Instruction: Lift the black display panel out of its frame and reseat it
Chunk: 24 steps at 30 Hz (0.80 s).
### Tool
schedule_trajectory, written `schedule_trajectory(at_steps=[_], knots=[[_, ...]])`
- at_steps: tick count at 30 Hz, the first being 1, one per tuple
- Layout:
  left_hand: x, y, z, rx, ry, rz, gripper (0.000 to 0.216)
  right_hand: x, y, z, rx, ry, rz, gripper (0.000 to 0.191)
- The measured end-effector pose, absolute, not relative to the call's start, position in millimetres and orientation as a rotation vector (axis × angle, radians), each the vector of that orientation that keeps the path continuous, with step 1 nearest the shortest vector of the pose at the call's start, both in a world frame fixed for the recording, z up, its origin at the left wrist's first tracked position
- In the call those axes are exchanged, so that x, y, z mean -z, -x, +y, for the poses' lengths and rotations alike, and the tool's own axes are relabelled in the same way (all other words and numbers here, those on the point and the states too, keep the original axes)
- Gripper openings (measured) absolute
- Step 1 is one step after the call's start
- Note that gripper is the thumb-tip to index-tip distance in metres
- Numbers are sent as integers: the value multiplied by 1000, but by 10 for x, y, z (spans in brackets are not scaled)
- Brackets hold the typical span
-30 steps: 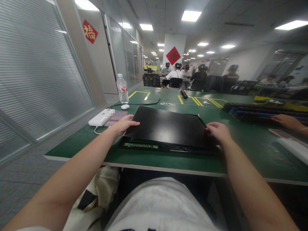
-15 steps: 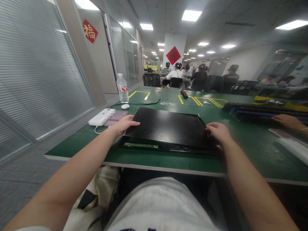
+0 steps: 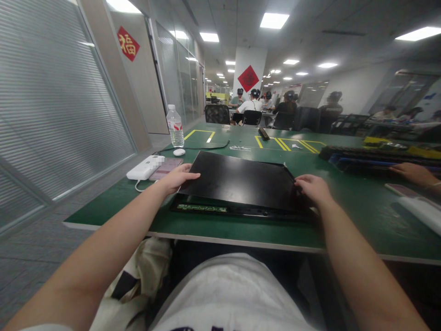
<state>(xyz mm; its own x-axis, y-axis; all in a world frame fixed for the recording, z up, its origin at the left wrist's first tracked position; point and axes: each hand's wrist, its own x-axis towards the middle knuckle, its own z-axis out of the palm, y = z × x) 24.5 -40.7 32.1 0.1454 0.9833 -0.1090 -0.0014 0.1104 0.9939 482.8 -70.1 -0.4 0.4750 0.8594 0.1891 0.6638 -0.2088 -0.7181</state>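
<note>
A flat black panel (image 3: 241, 181) lies on the green table (image 3: 220, 227), resting on a black frame with a green circuit strip (image 3: 201, 208) along its near edge. My left hand (image 3: 176, 178) grips the panel's left edge, fingers curled over it. At the panel's right edge sits my right hand (image 3: 314, 189), fingers bent down onto the corner. The panel's near side looks slightly raised off the frame.
A white power bank (image 3: 144, 168) and a phone (image 3: 166, 168) lie left of the panel, a white mouse (image 3: 179, 152) and water bottle (image 3: 175, 127) behind. Another person's hand (image 3: 411, 173) rests at right near stacked dark panels (image 3: 372, 158). Seated people fill the far tables.
Almost nothing differs; both hands stay on the panel's edges and the panel holds its place.
</note>
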Motion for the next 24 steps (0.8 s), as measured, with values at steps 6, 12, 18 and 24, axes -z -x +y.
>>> schedule_trajectory(at_steps=[6,12,18,24], knots=[[-303,-254,-378,-1020,-1185,1144,39,35,-4875,-672,-280,1967,-1286,19],[-262,-240,-315,-1035,-1164,1195,26,40,-4884,-663,-277,1966,-1293,20],[-253,-241,-299,-1061,-1127,1204,28,13,-4844,-688,-316,1968,-1263,22],[-233,-236,-296,-1100,-1149,1201,32,-11,-4826,-708,-335,1968,-1239,22]])
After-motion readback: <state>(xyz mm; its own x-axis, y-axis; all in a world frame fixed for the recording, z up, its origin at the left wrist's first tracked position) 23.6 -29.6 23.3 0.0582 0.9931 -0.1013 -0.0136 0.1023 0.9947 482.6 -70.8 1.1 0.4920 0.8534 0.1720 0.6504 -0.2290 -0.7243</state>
